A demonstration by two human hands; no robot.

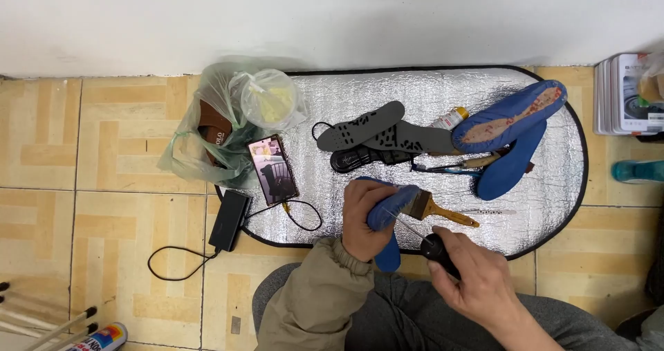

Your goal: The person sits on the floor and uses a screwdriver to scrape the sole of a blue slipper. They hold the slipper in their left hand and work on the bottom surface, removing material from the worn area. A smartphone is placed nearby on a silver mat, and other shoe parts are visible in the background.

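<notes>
Near the silver mat's (415, 102) lower edge, left hand (363, 216) fingers are gripping a blue insole (389, 209); right hand (474, 278) fingers are closing around a black-handled awl (436, 248), bare mat lying beyond.

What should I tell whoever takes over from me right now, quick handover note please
Left hand: grips a blue insole, curled over the lap.
Right hand: holds a black-handled awl, its thin tip on the insole.
Paintbrush lies just behind, on the silver mat.
More blue insoles and grey insoles sit further back.
Done: cannot tell.
Left: the held insole is in work.
</notes>
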